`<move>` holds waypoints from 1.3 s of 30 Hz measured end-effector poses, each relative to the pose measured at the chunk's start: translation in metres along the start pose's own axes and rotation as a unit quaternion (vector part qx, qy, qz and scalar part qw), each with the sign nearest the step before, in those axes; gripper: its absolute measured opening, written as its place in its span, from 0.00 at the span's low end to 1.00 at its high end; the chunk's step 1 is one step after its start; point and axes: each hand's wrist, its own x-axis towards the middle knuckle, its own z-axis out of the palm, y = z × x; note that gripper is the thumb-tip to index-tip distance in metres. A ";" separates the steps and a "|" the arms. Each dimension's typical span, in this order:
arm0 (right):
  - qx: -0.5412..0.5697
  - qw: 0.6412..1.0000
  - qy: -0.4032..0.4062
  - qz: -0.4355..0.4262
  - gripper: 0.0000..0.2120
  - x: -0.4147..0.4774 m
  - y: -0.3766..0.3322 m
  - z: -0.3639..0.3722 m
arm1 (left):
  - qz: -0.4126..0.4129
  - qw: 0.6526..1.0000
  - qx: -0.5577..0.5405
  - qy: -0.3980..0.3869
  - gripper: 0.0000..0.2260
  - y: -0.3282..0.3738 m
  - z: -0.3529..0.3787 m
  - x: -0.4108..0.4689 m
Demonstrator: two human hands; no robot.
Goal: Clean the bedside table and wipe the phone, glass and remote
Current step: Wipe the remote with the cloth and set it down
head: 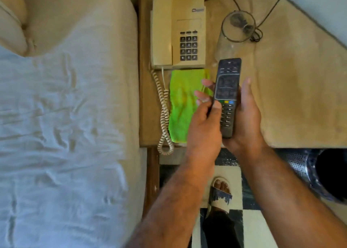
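Holding the remote [226, 97] up over the front edge of the bedside table [291, 97], we have both hands closed on it: the right hand [246, 116] cradles its lower end from beneath, thumb up along the right edge, while the left hand [204, 123] pinches the left edge, thumb on the button face. The green cloth [185, 105] lies flat on the table just left of the remote, touching neither hand, in front of the phone [178, 29]; the glass [234, 33] stands behind the remote. To wipe well, we judge the left hand should let go and fetch the cloth while the right keeps a firm hold (a loose grip risks a drop onto the tiled floor). Then we work the cloth along the button rows and edges, turning the remote to reach its back
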 end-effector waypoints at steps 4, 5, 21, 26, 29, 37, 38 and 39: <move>0.102 0.994 0.037 0.001 0.33 -0.006 -0.010 -0.016 | 0.102 0.945 0.312 0.000 0.15 0.006 0.014 0.005; 0.129 0.991 0.036 0.002 0.33 -0.008 -0.013 -0.019 | 0.131 0.922 0.365 -0.002 0.17 0.007 0.013 0.007; -0.018 0.981 0.191 0.009 0.24 -0.011 -0.027 -0.057 | 0.234 0.834 0.494 0.074 0.21 -0.003 -0.022 0.066; -0.030 0.983 0.172 0.054 0.14 -0.018 -0.004 -0.032 | 0.268 0.843 0.464 -0.044 0.18 0.012 0.037 0.064; 0.046 0.984 0.160 0.055 0.13 -0.015 -0.006 -0.029 | 0.213 0.854 0.470 -0.059 0.15 0.004 0.052 0.053; 0.042 0.978 0.182 0.088 0.17 -0.004 -0.036 -0.037 | 0.233 0.861 0.450 -0.051 0.19 -0.033 0.026 -0.017; 0.034 0.979 0.181 0.091 0.16 -0.006 -0.033 -0.033 | 0.233 0.864 0.446 -0.030 0.20 -0.031 0.026 -0.013; 0.022 0.979 0.184 0.089 0.15 -0.009 -0.029 -0.030 | 0.234 0.863 0.447 -0.007 0.21 -0.028 0.027 -0.005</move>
